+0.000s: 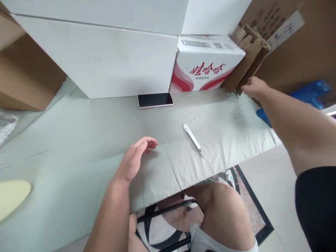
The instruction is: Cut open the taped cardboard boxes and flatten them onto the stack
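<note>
Head view: the left hand (136, 154) is held over a table covered in pale grey-green cloth (86, 140), open, fingers loosely curved, nothing seen in it; contact with the cloth cannot be confirmed. To the right of that hand, a slim white utility knife (192, 137) is noted lying unheld, its metal blade exposed. Beyond the left hand, a black-screened phone with a pale pink rim (155, 100) is laid flat by a large white box (105, 63).

Farther out, the right hand (255, 87) is extended with fingers curled, at the foot of several brown cardboard pieces (245, 63); whether any is gripped cannot be told. The step in hand is judged to be a reach for this cardboard. A secure finger hold on one piece, without its neighbours being toppled, is judged to be called for.

The cardboard is found just beyond the right hand, stood on end, leaning and closely grouped, with rounded upper ends. To its left, a white carton with red lettering (207, 71) is seen.
</note>
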Action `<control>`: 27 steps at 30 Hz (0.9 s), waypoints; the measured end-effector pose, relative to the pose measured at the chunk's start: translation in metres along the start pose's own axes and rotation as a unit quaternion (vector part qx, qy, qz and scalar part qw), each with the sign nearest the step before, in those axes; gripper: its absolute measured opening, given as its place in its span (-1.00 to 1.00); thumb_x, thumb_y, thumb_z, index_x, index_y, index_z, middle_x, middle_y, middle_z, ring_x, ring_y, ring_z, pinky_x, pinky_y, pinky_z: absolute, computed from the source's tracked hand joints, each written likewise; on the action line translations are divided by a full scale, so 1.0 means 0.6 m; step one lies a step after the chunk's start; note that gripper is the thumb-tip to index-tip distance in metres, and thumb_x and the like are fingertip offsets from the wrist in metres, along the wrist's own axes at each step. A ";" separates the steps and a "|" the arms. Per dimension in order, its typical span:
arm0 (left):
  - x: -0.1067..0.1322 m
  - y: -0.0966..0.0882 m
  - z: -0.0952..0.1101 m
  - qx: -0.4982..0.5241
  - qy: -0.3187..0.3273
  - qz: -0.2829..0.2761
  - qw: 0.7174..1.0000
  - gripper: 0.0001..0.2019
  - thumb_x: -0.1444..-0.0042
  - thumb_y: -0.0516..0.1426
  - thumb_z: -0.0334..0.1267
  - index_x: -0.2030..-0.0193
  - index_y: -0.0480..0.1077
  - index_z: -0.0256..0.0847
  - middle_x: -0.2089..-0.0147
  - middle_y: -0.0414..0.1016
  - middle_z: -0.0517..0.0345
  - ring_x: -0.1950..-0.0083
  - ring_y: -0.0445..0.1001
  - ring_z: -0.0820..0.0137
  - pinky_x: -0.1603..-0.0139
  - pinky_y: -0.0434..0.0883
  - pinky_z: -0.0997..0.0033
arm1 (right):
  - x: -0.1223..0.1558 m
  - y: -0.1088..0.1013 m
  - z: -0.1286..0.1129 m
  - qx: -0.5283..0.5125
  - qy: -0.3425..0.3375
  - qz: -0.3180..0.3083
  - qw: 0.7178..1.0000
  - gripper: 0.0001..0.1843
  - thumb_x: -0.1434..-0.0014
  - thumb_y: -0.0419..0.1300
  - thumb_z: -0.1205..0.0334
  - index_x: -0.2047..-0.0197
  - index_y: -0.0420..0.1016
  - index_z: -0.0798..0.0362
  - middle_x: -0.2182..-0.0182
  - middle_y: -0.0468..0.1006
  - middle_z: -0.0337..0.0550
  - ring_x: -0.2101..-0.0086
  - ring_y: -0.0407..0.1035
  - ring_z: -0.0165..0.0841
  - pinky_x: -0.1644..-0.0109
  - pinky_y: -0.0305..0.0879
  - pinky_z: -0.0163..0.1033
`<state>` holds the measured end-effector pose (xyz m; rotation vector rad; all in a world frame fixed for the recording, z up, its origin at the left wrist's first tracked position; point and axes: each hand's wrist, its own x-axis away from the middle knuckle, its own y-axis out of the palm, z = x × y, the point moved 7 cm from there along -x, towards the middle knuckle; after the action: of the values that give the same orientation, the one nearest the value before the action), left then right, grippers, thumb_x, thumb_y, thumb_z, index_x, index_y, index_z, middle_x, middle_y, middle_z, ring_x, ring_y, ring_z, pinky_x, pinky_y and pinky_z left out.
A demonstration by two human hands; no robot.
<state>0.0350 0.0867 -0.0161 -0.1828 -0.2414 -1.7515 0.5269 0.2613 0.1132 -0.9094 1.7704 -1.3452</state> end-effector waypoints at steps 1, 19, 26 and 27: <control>0.004 -0.002 0.005 0.013 0.006 0.001 1.000 -0.43 -0.09 0.14 0.38 0.19 0.60 -0.11 0.08 0.67 -0.09 -0.05 0.58 0.02 -0.15 0.48 0.04 | 0.015 -0.013 -0.027 0.011 -0.031 -0.018 0.999 -0.93 -0.13 0.29 0.48 0.27 0.59 0.27 0.35 0.61 0.13 0.43 0.35 -0.47 0.25 0.19 -0.17; 0.123 -0.140 0.075 0.125 0.151 0.069 0.978 -0.61 -0.16 0.12 0.13 0.18 0.49 -0.17 0.15 0.56 0.02 0.09 0.53 0.24 -0.09 0.41 0.16 | 0.665 0.087 -0.845 -0.094 -0.646 -0.171 0.738 -0.59 -0.30 0.10 0.39 -0.20 0.42 0.01 -0.39 0.27 -0.11 -0.07 0.46 -0.26 -0.12 0.42 -0.16; 0.139 -0.184 0.077 0.134 0.143 0.097 0.976 -0.65 -0.16 0.11 0.09 0.20 0.49 -0.15 0.15 0.59 0.02 0.08 0.55 0.23 -0.10 0.44 0.12 | 0.637 0.091 -1.026 -0.219 -0.579 -0.182 0.764 -0.89 -0.23 0.14 0.47 0.34 0.39 0.14 -0.14 0.46 -0.17 -0.21 0.35 -0.32 -0.37 0.29 -0.13; 0.140 -0.187 0.078 0.135 0.145 0.101 0.975 -0.66 -0.16 0.11 0.07 0.21 0.49 -0.15 0.16 0.59 0.02 0.09 0.55 0.23 -0.09 0.44 0.12 | 0.630 0.093 -1.026 -0.216 -0.577 -0.186 0.765 -0.82 -0.25 0.09 0.48 0.40 0.35 0.13 -0.04 0.50 -0.21 -0.13 0.40 -0.38 -0.29 0.37 -0.21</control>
<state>-0.0917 0.0397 0.0434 0.2379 -0.2354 -1.5026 -0.1968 0.2317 0.1300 -1.8808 0.8814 -0.2783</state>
